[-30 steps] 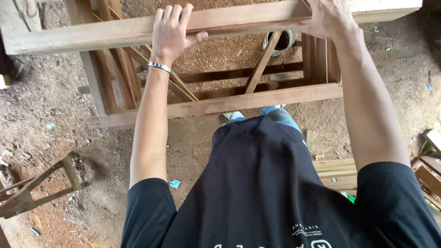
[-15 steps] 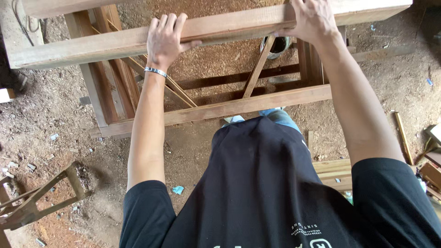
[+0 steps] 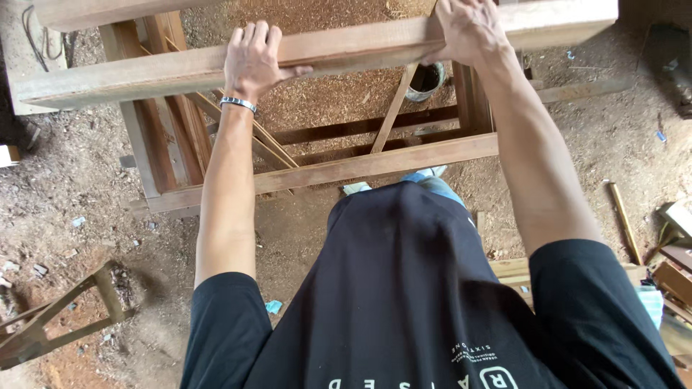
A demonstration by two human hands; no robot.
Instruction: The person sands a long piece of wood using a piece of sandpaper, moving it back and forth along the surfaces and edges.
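The left hand (image 3: 254,61) and right hand (image 3: 468,30) are both gripping the beam (image 3: 346,47), fingers clamped over its top, above the frame (image 3: 331,169).

**Dirt-floor wood shop**

Packed brown dirt floor (image 3: 86,194) w/ small paper scraps, pale sawdust heap (image 3: 331,101) toward the top. Small round grey bucket (image 3: 424,81) sits on the dust. Olive-brown wooden trestle frame (image 3: 50,324) lies bottom left; stacked light timber offcuts (image 3: 515,270) at right. Soft daylight, no hard shadows.
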